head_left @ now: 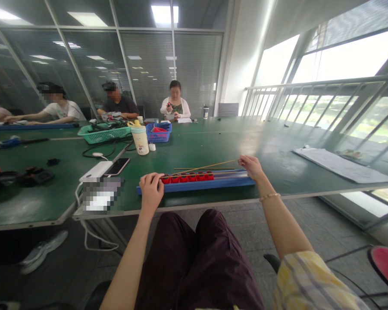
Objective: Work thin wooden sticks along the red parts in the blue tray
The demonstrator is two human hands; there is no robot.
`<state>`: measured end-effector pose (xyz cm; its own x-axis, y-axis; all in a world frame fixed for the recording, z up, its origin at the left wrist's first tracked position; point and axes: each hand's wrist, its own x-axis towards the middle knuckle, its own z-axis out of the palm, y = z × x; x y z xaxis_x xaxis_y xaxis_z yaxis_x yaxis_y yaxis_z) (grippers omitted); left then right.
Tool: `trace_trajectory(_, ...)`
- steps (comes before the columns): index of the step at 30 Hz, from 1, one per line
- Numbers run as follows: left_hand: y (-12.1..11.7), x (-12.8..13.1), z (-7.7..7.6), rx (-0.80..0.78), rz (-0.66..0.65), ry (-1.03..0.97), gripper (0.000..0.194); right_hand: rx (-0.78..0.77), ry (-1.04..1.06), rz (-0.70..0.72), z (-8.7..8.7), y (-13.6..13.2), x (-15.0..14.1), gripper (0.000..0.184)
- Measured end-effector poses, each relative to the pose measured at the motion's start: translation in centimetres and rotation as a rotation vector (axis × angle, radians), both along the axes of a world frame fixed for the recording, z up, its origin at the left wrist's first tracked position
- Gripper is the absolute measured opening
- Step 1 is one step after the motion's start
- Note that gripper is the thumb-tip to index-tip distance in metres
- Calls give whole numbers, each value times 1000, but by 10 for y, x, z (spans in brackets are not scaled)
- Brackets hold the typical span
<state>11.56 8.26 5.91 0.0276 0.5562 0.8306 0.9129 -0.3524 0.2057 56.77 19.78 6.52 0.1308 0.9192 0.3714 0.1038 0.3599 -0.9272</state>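
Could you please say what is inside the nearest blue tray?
The blue tray holds a row of red pieces; its right part looks greyish. The left hand covers part of its left end; anything beneath is hidden.

Seen at work: four co-workers, two bare hands, six red pieces, one blue rail, at least two thin strands, two baskets.
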Motion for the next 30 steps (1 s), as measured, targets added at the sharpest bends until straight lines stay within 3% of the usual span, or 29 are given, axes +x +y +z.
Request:
trace_trajectory(8, 0, 0, 0, -4, 1, -2, 26, 28, 59, -97, -4, 3, 0, 52)
trace_trajectory(15, -1, 1, 1, 7, -5, -4, 25, 61, -57, -166, -11, 10, 3, 56)
trace_trajectory(19, 0, 3, 1, 6, -3, -5, 25, 54, -219, -199, -12, 8, 3, 55)
trace_trajectory(25, 1, 4, 1, 19, -5, 0, 25, 54, -633, -288, -10, 5, -3, 49)
trace_trajectory(30, 1, 3, 0, 23, -7, -1, 25, 25, -780, -207, -14, 12, -6, 22)
